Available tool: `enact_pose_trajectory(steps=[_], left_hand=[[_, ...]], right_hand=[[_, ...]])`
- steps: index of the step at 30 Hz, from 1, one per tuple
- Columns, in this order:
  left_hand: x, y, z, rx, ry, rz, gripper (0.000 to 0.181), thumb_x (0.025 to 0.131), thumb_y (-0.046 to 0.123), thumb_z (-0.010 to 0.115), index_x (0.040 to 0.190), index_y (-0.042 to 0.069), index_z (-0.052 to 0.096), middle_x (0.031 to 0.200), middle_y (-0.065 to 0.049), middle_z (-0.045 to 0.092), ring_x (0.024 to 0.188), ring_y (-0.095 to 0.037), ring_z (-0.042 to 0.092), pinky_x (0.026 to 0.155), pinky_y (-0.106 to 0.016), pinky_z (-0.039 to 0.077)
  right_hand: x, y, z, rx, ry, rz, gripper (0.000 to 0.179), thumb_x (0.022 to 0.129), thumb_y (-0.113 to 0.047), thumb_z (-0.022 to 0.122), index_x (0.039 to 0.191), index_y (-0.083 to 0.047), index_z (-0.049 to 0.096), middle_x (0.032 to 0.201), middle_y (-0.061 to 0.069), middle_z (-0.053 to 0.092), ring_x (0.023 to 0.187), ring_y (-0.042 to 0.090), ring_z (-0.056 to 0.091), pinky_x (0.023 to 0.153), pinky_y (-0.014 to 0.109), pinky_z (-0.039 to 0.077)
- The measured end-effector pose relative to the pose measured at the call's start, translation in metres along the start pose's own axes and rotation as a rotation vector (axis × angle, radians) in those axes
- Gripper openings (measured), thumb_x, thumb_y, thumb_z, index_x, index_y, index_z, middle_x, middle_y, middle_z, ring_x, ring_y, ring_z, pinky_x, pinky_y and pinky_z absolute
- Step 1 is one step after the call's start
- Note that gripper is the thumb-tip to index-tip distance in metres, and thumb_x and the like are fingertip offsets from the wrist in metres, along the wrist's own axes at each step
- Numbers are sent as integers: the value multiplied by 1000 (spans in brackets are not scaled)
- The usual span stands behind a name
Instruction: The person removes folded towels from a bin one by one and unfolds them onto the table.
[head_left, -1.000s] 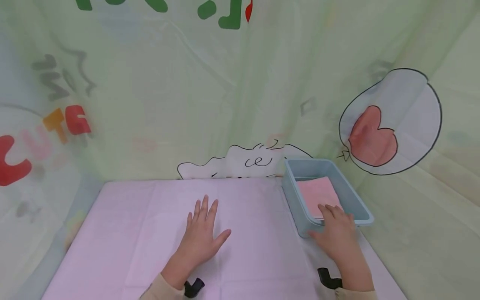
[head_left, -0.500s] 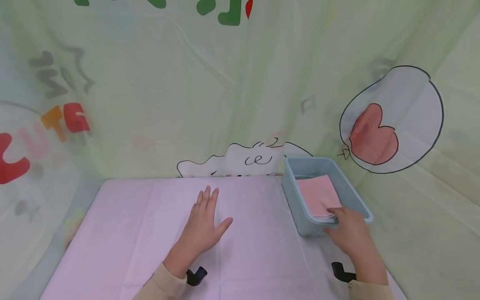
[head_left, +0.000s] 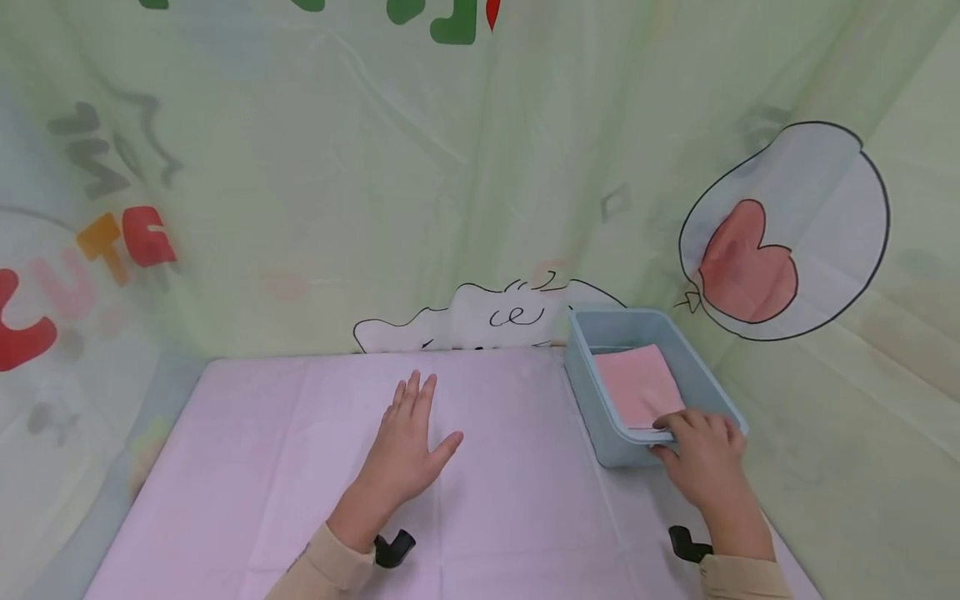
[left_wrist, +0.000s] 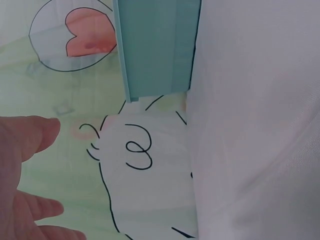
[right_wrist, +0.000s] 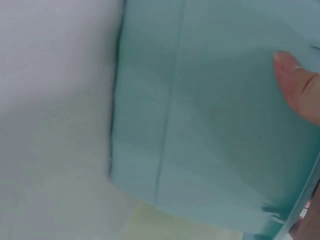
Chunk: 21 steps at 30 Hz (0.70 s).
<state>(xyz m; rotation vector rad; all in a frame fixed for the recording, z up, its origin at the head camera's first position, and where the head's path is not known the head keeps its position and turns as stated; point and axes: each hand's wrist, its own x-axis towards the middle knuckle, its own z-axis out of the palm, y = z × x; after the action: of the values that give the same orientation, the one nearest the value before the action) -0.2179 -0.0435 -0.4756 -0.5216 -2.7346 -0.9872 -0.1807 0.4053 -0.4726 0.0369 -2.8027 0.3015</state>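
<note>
A light blue plastic bin (head_left: 588, 408) stands at the far right of the table. Inside it lies a flat pink piece (head_left: 636, 383), cloth or paper; I cannot tell which. My right hand (head_left: 707, 462) grips the bin's near rim, fingers over the inside and thumb outside. The right wrist view shows the thumb (right_wrist: 295, 82) against the bin's outer wall (right_wrist: 215, 130). My left hand (head_left: 401, 450) is held over the middle of the table, fingers straight and thumb spread, touching nothing. Part of it (left_wrist: 20, 180) shows in the left wrist view, apart from the bin.
A pale pink cloth (head_left: 510, 500) covers the table. Behind and on both sides hangs a light green curtain (head_left: 337, 183) with printed drawings, close to the bin's back and right side. Black curved pieces (head_left: 393, 550) sit at both wrists.
My right hand has moved right along the near edge, from over the pink piece to gripping the rim. My left hand has risen slightly, still spread. The bin stays put on the table.
</note>
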Motion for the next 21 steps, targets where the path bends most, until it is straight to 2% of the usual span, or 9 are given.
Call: enact_pose_trajectory(steps=[5, 15, 21], left_hand=[[1, -1, 0, 3, -7, -9, 90, 101, 47, 72, 170, 8, 29, 179, -22, 22, 166, -48, 21, 127, -70, 31], [5, 0, -2, 31, -10, -1, 85, 102, 44, 71, 168, 7, 33, 177, -24, 24, 164, -50, 23, 126, -71, 32], [10, -1, -5, 35, -44, -16, 82, 103, 44, 70, 168, 7, 35, 176, -22, 30, 163, -48, 28, 127, -66, 34]], right_hand=[[-3, 3, 7, -14, 31, -30, 31, 88, -12, 88, 110, -12, 66, 119, 16, 63, 119, 48, 42, 111, 79, 13], [-2, 7, 12, -17, 92, -85, 35, 84, -10, 90, 101, -11, 60, 103, 10, 63, 101, 38, 48, 98, 73, 22], [1, 7, 12, 2, 103, -111, 32, 82, -7, 91, 99, -13, 64, 101, 7, 66, 97, 35, 51, 92, 67, 25]])
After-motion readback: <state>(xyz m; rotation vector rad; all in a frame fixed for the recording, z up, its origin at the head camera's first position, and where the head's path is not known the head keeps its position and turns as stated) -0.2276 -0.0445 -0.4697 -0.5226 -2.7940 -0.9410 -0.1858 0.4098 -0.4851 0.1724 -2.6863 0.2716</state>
